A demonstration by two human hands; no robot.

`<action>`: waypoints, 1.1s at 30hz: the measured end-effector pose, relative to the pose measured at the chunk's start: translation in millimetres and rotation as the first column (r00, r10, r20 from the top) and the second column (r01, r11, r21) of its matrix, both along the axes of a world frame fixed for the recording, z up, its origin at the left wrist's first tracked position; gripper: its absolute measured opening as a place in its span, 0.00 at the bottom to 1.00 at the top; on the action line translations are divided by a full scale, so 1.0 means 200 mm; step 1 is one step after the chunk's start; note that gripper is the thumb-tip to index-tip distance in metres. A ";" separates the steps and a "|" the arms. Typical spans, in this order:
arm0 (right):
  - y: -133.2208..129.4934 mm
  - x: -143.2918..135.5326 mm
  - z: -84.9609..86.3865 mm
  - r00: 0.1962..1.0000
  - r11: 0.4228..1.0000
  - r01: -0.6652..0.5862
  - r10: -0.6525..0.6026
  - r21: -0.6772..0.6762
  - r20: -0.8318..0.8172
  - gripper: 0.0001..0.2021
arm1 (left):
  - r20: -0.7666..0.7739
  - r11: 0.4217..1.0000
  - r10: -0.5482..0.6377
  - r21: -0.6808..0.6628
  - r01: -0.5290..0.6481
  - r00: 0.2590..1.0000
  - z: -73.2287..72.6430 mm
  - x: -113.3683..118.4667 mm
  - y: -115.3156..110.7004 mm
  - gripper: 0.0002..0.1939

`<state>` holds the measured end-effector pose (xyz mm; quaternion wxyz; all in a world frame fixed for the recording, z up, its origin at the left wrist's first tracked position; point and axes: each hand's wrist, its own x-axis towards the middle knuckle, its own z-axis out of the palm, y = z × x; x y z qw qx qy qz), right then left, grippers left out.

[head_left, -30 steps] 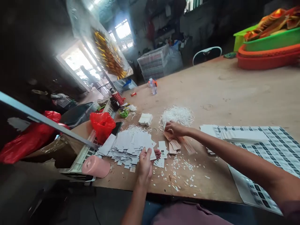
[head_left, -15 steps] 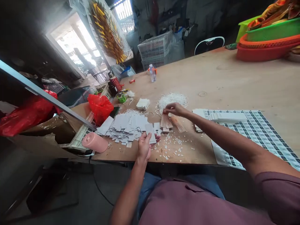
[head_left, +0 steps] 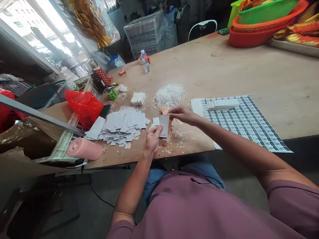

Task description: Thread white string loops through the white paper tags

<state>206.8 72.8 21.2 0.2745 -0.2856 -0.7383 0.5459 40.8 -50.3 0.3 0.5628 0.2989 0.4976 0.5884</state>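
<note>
My left hand (head_left: 152, 138) pinches a white card (head_left: 163, 125) upright above the table edge, thumb on its front. Behind that card, a tan card (head_left: 169, 128) shows along the right side. The fingertips of my right hand (head_left: 183, 115) close at the upper right corner of these cards, seemingly on the tan one. Left of my hands lies a heap of white tags (head_left: 122, 124) with strings. A pile of loose white strings (head_left: 169, 94) sits beyond my right hand. Another tan piece (head_left: 163, 110) shows just behind the held cards.
A small white stack (head_left: 138, 99) stands behind the tags. To the right, a printed sheet (head_left: 251, 116) bears a stack of white strips (head_left: 223, 104). A pink roll (head_left: 84, 148) and red bag (head_left: 84, 108) are at left; a bottle (head_left: 145, 62) and baskets (head_left: 261, 36) stand farther back.
My right hand has come from the tan cards on the table to the card in my left hand, with a tan card now behind it. The view has shifted right.
</note>
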 end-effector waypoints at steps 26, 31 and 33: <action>-0.16 0.07 -0.24 0.967 0.969 0.244 -0.245 -0.025 -0.063 0.18 | 0.438 0.904 -0.296 -0.160 0.397 0.849 -0.01 0.02 -0.02 0.19; -0.22 0.12 -0.24 0.975 0.973 0.220 -0.218 0.075 -0.032 0.17 | 0.445 0.865 -0.337 -0.201 0.459 0.830 -0.04 0.02 -0.04 0.23; -0.28 0.16 -0.20 0.960 0.923 0.281 -0.273 0.263 -0.068 0.11 | 0.377 0.908 -0.282 -0.192 0.372 0.882 -0.07 0.02 -0.04 0.16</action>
